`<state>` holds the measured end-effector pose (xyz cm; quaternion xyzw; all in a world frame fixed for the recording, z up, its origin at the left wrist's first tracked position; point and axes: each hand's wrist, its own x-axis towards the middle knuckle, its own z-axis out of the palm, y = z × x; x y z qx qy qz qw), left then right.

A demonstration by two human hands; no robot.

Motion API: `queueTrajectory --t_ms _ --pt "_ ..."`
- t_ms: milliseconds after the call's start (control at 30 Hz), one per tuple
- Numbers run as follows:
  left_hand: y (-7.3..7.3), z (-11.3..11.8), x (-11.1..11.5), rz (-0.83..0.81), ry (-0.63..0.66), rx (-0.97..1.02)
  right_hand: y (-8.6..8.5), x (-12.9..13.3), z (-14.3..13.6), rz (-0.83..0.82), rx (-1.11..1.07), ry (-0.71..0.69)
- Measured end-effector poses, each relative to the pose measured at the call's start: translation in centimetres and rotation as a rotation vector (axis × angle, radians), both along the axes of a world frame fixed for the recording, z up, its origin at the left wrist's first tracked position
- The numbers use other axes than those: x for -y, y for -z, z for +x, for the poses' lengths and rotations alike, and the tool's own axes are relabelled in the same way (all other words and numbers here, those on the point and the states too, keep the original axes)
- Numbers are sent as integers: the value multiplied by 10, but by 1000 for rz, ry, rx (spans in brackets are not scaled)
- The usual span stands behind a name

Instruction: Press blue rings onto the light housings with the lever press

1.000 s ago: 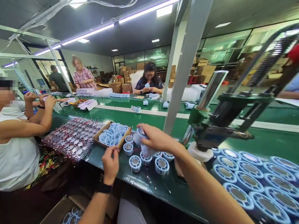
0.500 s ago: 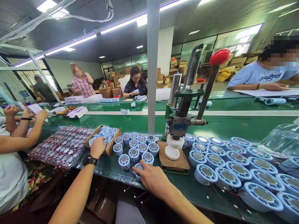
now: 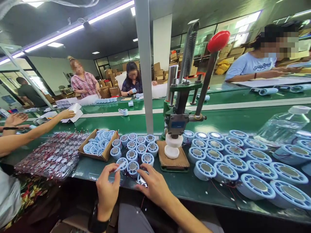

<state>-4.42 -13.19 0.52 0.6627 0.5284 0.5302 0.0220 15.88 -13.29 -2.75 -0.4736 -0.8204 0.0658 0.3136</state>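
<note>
My left hand (image 3: 108, 189) is closed in a pinch on a thin light-blue plastic ring (image 3: 120, 166), tilted edge-on above the bench edge. Fingers and thumb of my right hand (image 3: 156, 186) curl around a round light-blue housing (image 3: 143, 178) with a silvery disc in its top, at the front of a small group. Just behind, similar housings (image 3: 132, 155) stand upright, several carrying slotted rings around their discs. An open cardboard box (image 3: 107, 154) of loose blue rings (image 3: 100, 142) sits left of this group.
A hand press (image 3: 178, 124) with a red-knobbed lever (image 3: 218, 41) and white round pads stands right of centre. Rows of finished-looking housings (image 3: 233, 161) and a clear bottle (image 3: 283, 126) fill the right. Disc parts with red wires (image 3: 51, 155) lie left; co-workers sit around.
My left hand has moved from the box of rings toward my right hand, bringing one ring. My right hand stays at the front housing, its fingers now curled around it. The view has shifted slightly.
</note>
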Motion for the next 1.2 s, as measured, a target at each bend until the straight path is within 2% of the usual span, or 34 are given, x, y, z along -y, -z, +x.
queueTrajectory --t_ms 100,200,267,333,433,533,633,833,1000,1100,1200 --pt "10 19 8 -3 58 21 10 4 5 40 -73 -60" --pt "12 33 14 7 105 10 15 15 19 125 -195 -79" --pt "14 45 22 23 149 -13 15 27 38 192 -339 9" --pt "19 60 29 22 249 -82 12 40 61 251 -459 177" --pt "33 87 30 -18 416 -250 10 51 93 306 -504 367" --pt "48 102 20 -104 477 -382 16 55 108 264 -474 369" --pt "55 102 9 -198 518 -447 26 58 110 202 -477 338" --pt "55 100 3 -299 483 -439 35 59 109 45 -475 348" --pt "62 106 -1 -307 443 -405 33 59 114 27 -488 303" --pt "60 104 1 -263 406 -289 32 57 110 36 -486 303" --pt "49 104 9 -166 379 -157 38 51 94 49 -478 332"
